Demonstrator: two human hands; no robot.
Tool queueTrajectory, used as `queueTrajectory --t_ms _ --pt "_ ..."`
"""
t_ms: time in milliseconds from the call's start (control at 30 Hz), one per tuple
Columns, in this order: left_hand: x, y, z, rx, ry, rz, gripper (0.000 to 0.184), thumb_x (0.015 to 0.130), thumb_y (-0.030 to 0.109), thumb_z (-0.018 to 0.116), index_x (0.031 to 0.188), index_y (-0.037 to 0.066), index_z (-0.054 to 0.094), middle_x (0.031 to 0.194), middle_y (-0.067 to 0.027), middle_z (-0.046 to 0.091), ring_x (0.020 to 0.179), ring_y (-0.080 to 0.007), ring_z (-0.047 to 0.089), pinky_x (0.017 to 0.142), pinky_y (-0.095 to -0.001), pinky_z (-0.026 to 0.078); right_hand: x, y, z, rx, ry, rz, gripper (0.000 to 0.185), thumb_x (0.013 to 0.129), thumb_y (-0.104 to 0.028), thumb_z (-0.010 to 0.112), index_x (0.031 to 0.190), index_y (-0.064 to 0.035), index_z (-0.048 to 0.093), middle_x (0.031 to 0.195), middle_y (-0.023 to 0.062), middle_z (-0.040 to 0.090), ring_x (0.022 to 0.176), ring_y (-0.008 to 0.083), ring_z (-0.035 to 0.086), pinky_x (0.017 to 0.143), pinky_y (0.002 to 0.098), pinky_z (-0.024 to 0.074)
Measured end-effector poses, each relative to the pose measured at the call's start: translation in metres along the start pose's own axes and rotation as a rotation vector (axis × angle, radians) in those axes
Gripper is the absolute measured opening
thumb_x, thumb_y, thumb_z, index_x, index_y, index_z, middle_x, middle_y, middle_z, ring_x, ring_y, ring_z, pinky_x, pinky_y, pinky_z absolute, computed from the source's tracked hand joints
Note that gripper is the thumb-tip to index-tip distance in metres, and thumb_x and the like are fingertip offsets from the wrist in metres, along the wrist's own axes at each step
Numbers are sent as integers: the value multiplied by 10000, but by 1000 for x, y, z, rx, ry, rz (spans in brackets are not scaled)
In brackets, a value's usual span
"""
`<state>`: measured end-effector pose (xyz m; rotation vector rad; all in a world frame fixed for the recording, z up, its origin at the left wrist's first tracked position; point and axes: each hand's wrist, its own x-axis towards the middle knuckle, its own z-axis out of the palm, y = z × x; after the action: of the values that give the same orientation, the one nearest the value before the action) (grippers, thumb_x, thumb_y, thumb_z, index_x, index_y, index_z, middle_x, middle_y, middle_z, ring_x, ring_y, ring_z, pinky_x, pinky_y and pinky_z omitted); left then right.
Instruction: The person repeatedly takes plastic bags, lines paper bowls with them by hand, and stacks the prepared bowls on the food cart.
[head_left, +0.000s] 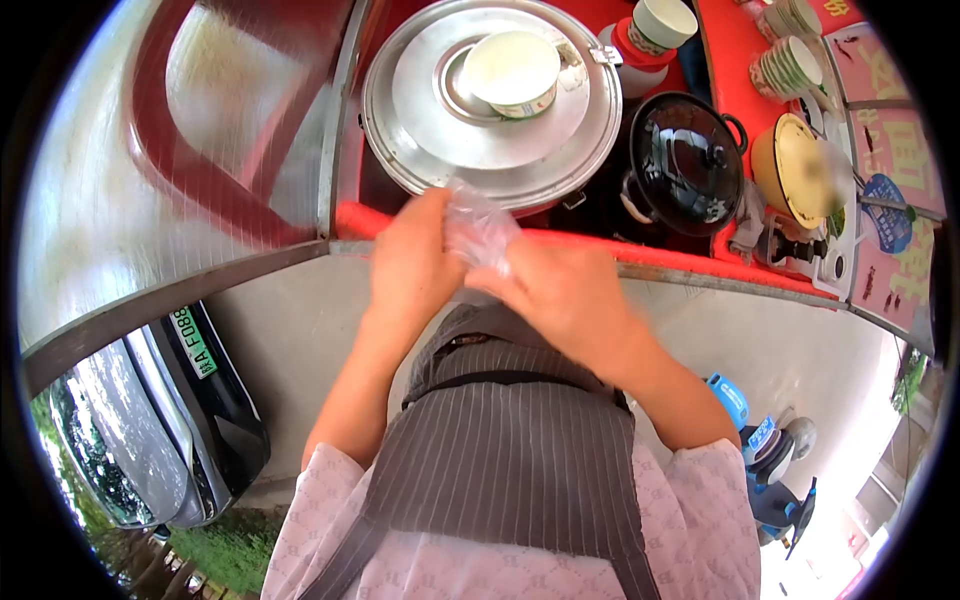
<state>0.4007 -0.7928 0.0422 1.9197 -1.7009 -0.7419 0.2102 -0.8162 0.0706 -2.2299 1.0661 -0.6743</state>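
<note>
Both of my hands are raised in front of the apron, near the front edge of the red stall. A thin clear plastic bag (474,228) stretches between them. My left hand (415,245) has its fingers closed on the bag's left side. On the other side my right hand (565,290), slightly blurred, pinches the bag too. Just beyond the hands is a large round metal lid (410,130), and on it stands a white paper bowl (512,68) with a printed side.
Right of the metal lid sits a black lidded pot (686,160), then a yellow enamel pot (795,170). Stacked paper bowls (785,68) stand at the back right. A metal-edged clear panel (90,200) bounds the left. A car (160,420) is parked lower left.
</note>
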Motion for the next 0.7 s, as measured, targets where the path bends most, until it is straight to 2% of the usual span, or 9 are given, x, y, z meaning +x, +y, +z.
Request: queueTrajectory --t_ms 100,167,300,367,467,567,633,667,700 --pt "7 6 -18 194 176 73 577 757 -68 612 1316 69 582 1403 -225 524 997 -409 666 784 -440 574 1 8 -6 -317 -155 -76 280 887 -282 702 771 -73 556 597 126 610 512 287 636 471 401 486" --pt "7 9 -25 27 -1 491 664 768 -112 579 1348 206 621 1446 -168 505 1113 -380 641 855 -415 559 12 30 -13 -632 -62 79 212 871 -211 662 807 -46 544 628 116 583 526 287 634 473 396 488" --pt "17 14 -35 -84 -100 666 746 752 -138 559 1352 298 637 1491 -156 462 1146 -412 622 897 -447 552 39 39 -34 -656 97 29 133 861 -116 600 951 -19 594 753 129 559 610 295 645 514 386 511" --pt "29 17 -40 263 13 203 706 768 -132 539 1327 283 658 1502 -169 445 1163 -416 613 942 -456 529 50 18 -47 -427 -72 -16 325 820 6 573 1131 -74 623 833 146 536 706 318 648 603 405 538" --pt "57 1 -48 306 207 206 655 789 -109 527 1311 259 673 1422 -167 534 1149 -407 616 964 -448 519 66 3 -63 -209 -419 -137 604 799 73 556 1333 -201 623 912 164 531 804 336 653 683 420 546" --pt "83 -18 -57 486 159 151 617 803 -100 510 1334 181 653 1322 -152 625 1176 -350 632 954 -391 525 90 44 -55 -216 -174 -256 573 810 67 556 1335 -151 629 903 164 567 793 326 653 662 401 530" --pt "103 -15 -59 -192 33 269 544 822 -119 493 1323 45 628 1270 -141 667 1202 -287 641 960 -351 515 128 62 -58 -79 -15 -255 480 853 48 562 1308 -85 637 879 150 619 793 278 662 676 371 523" --pt "113 -10 -56 -191 34 270 544 822 -119 493 1323 45 628 1270 -141 667 1202 -287 641 960 -351 515 143 65 -60 -79 -14 -257 480 853 48 562 1308 -85 637 879 150 619 793 278 662 676 371 523" --pt "123 -2 -51 -527 1 164 493 839 -112 491 1300 2 621 1284 -143 660 1209 -263 637 965 -337 506 156 67 -60 68 -43 -90 420 866 -9 590 1279 -61 643 925 174 661 854 302 676 739 396 531"
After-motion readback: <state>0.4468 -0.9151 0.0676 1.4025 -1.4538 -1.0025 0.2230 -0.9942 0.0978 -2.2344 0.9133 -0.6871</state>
